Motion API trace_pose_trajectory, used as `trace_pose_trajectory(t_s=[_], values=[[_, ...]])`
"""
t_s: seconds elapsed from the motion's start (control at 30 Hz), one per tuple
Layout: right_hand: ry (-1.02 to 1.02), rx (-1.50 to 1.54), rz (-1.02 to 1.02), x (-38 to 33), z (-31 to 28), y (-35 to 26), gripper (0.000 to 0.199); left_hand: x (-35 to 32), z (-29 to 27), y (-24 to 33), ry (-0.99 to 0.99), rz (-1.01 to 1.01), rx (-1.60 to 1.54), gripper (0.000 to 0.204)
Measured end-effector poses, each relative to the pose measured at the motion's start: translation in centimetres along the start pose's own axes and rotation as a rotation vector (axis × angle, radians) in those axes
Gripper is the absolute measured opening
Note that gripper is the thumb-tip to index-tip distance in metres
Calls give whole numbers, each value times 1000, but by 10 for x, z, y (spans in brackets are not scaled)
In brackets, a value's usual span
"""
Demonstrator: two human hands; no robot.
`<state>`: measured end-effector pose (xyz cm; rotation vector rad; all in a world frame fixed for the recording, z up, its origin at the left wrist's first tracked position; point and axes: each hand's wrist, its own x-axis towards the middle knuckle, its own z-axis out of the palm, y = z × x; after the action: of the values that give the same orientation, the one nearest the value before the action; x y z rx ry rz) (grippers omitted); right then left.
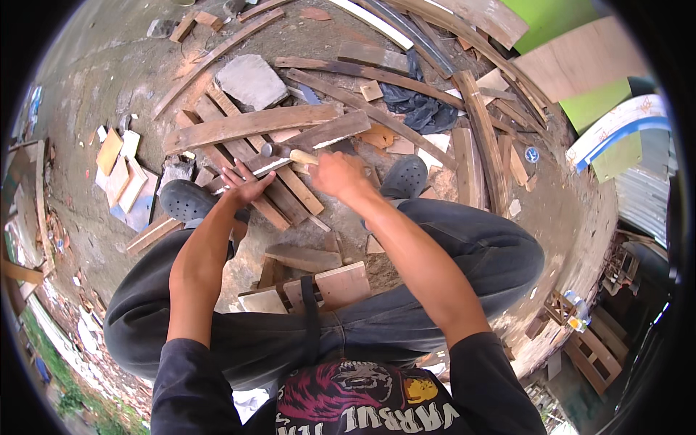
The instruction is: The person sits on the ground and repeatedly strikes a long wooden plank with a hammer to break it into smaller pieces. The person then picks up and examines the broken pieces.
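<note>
My right hand [339, 176] is closed round the pale wooden handle of a hammer [303, 156]. Its grey head is low over a weathered plank [337, 130] with a white edge, which slants across other boards. I cannot tell whether the head touches the wood. Near the plank's left end, my left hand [246, 185] has its fingers spread, palm down by the white edge. Beneath lie several brown boards [290, 203] running crosswise. A wide loose plank [250, 127] lies just beyond the hammer.
My clog-shod feet stand on either side, the left clog [185, 201] and right clog [406, 177]. Farther off lie a grey stone slab [251, 82], black plastic [417, 105] and long timbers [478, 138]. Wood offcuts [341, 284] sit between my legs; more panels [123, 177] lie left.
</note>
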<state>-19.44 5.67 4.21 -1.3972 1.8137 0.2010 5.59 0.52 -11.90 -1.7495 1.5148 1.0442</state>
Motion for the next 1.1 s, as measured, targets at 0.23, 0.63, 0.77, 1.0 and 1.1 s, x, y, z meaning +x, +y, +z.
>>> trace_pose_trajectory(t_s=[0.23,0.63,0.77,1.0,1.1], values=[[42,-99,-8,-15,31,-11,26,23,3,-4,17,13,3,135],[-3,-115,-142,3,15,-12,32,-5,-18,9,-138,91,51,135],[-149,-178,-195,40,-24,-23,37,14,-9,-4,-114,92,92,146],[-225,-352,-92,48,-58,-29,36,-9,-20,10,-119,125,17,144],[-205,-423,-105,48,-67,-33,37,-8,-20,7,-124,119,5,144]])
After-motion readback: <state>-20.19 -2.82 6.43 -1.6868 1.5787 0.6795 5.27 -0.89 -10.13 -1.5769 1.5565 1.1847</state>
